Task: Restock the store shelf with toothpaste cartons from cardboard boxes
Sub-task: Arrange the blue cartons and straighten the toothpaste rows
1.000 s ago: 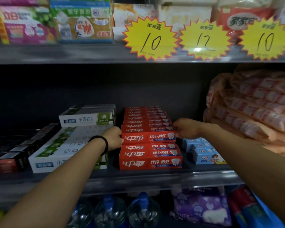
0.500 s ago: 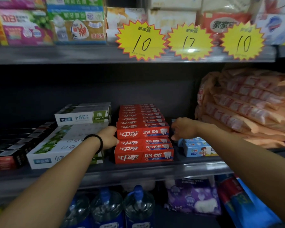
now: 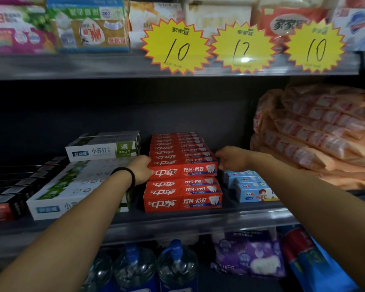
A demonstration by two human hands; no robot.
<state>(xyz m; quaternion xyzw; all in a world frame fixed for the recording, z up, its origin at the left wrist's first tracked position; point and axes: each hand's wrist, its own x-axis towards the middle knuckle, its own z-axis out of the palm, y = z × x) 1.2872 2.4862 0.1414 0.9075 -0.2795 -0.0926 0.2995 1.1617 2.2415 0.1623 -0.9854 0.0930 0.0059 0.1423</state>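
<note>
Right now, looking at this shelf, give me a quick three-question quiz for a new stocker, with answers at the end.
1. True or false: both hands are on the upper layer of the red cartons.
2. Multiple choice: what sits just right of the red cartons on the same shelf? A) water bottles B) blue cartons C) black cartons
3. Fill in: the middle price tag reads ___.

Key:
1. True. The left hand grips its left end and the right hand holds its right end.
2. B. The blue cartons are there; the water bottles stand on the shelf below, and the black cartons are far left.
3. 12.
</note>
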